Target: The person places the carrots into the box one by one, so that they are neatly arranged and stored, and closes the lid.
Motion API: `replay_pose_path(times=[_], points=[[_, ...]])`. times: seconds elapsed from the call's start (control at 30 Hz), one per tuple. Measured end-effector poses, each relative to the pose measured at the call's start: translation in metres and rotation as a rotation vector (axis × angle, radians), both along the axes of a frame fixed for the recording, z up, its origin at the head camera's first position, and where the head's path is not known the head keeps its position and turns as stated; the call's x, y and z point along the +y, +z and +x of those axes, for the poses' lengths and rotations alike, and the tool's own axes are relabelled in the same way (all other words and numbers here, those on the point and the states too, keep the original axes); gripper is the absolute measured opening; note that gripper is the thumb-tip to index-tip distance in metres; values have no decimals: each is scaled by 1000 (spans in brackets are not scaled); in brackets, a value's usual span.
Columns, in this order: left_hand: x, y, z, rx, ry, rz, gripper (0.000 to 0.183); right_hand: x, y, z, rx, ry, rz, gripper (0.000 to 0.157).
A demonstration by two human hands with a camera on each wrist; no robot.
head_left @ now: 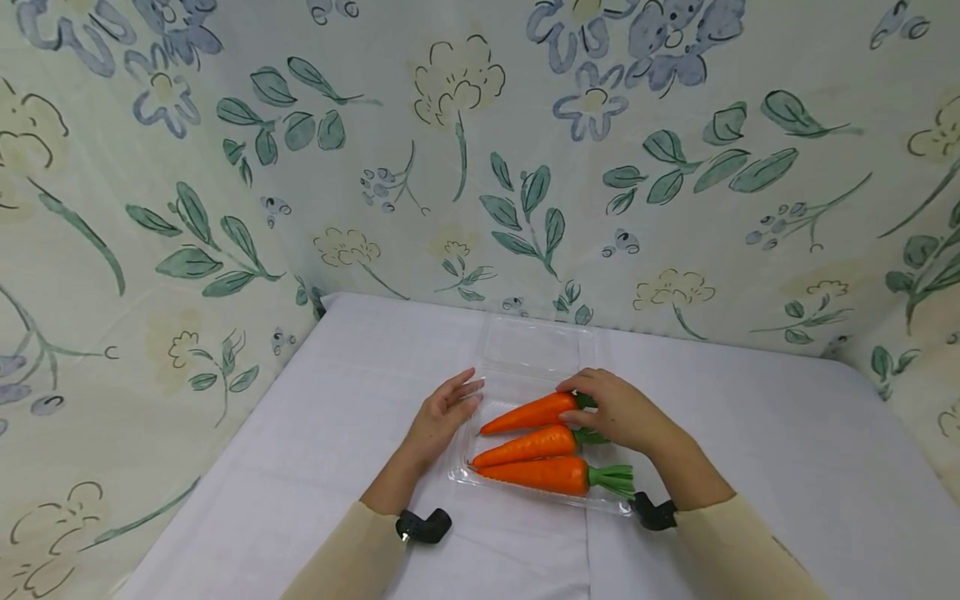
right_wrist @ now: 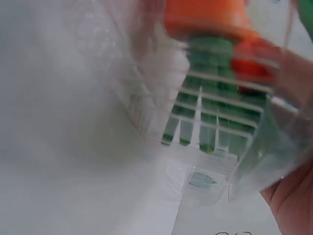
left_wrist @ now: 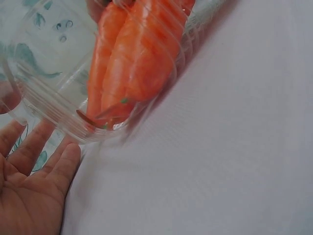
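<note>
Three orange carrots with green tops lie side by side in a clear plastic clamshell box [head_left: 460, 475]: a far carrot [head_left: 528, 414], a middle carrot [head_left: 525, 447] and a near carrot [head_left: 536, 474]. My right hand [head_left: 622, 410] pinches the far carrot at its thick end, between thumb and fingers; its green top is mostly hidden. At the box's left side is my left hand [head_left: 441, 421], its fingers loosely extended against or beside the wall. The left wrist view shows carrot tips [left_wrist: 115, 105] behind the ribbed plastic. Green stalks [right_wrist: 210, 98] show through the box wall in the right wrist view.
The box's transparent lid [head_left: 536, 343] lies folded back on the far side. A white cloth [head_left: 360, 375] covers the table, and a flower-patterned curtain [head_left: 450, 167] hangs behind it. Black wrist devices [head_left: 425, 527] sit at both sleeve ends.
</note>
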State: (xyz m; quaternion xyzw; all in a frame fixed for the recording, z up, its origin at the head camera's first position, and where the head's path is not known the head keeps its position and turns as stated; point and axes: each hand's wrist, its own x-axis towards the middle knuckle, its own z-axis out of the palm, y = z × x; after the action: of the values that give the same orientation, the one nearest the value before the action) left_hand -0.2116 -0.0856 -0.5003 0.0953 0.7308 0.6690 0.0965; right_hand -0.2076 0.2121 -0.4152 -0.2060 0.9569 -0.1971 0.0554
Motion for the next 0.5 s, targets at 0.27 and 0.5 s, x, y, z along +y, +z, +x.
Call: replay_pose_path(times=[0.27,0.5], points=[[0,0,1,-1,2,-2,55,-3,-3,-2,-11,15,-9,42],[-1,0,0,3,1,5,56,-3,-3,-4,-35,1,-38,44]])
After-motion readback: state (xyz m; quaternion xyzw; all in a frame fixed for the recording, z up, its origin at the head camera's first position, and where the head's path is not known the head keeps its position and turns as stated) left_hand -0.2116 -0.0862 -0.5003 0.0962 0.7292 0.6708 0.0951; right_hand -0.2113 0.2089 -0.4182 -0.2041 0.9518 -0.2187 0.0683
